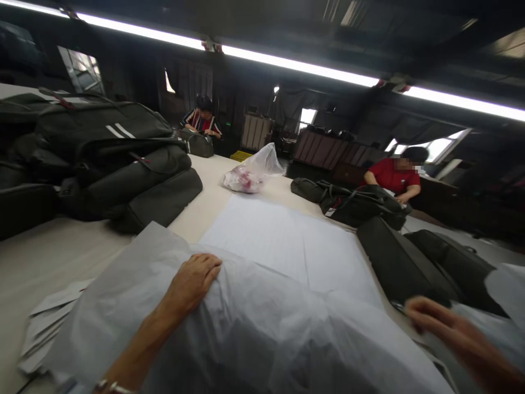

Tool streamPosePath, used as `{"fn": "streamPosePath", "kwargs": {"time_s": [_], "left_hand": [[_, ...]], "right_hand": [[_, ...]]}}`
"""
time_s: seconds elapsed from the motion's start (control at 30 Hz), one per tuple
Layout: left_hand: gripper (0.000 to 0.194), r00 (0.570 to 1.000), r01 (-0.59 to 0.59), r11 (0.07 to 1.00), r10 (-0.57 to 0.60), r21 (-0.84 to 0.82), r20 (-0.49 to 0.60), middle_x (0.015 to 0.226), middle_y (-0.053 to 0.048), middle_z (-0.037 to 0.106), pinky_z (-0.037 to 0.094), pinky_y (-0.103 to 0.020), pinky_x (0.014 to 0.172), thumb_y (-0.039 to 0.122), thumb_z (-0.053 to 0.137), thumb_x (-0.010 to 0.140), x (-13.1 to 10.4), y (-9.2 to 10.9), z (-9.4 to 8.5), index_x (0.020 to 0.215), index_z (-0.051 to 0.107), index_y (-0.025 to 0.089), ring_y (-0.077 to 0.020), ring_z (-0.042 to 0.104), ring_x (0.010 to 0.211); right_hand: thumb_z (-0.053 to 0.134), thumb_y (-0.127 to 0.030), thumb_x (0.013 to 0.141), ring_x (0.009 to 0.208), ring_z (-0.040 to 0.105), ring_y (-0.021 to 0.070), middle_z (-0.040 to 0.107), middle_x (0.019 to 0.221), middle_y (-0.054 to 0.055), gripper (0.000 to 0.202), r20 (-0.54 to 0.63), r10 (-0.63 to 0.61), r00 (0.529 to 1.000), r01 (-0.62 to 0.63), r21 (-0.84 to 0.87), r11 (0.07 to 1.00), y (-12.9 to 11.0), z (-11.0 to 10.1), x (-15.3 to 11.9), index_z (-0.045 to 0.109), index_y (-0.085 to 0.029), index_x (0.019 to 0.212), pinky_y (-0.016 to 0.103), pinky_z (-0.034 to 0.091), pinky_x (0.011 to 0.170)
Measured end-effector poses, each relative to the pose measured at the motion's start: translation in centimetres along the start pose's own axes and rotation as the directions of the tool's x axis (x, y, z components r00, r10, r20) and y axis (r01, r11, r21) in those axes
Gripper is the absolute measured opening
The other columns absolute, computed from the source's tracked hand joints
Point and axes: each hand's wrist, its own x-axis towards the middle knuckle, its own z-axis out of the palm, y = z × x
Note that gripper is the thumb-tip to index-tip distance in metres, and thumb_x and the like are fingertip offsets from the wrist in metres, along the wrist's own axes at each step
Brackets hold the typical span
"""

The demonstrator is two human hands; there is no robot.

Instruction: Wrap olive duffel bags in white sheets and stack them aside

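A large, thin white sheet (pixel 262 323) is draped over something bulky in front of me; what lies under it is hidden. My left hand (pixel 199 279) is at its far edge, fingers curled down and closed on the creased material. Beyond that edge, a flat white sheet (pixel 283 241) with fold lines lies on the table (pixel 213 178). On the right, my right hand (pixel 438 323) is smeared by motion, so its fingers cannot be read clearly. It is near a dark bag (pixel 402 262) and some pale, thin sheeting (pixel 508 290).
Dark bags (pixel 123 158) are piled at left, with white papers or tags (pixel 53 323) nearer me. A clear plastic bag (pixel 250 172) stands at the far end. More dark bags (pixel 348 202) line the right side. Two people (pixel 394 178) (pixel 203 120) work beyond.
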Motion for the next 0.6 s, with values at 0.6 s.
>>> {"fn": "streamPosePath", "kwargs": {"time_s": [0.6], "left_hand": [[0.03,0.997,-0.015,1.0,0.014,-0.017,-0.078,0.121,-0.005,0.065,0.051,-0.04,0.094,0.032,0.055,0.09,-1.5,-0.8,1.3,0.119,0.06,0.026,-0.0243,0.058,0.114]], "right_hand": [[0.08,-0.041,0.066,0.066,0.055,0.0102,0.063,0.065,-0.005,0.028,0.972,0.158,0.173,0.435,-0.219,0.873,-23.0,27.7,24.4,0.069,-0.017,0.075,0.022,0.042,0.061]]}}
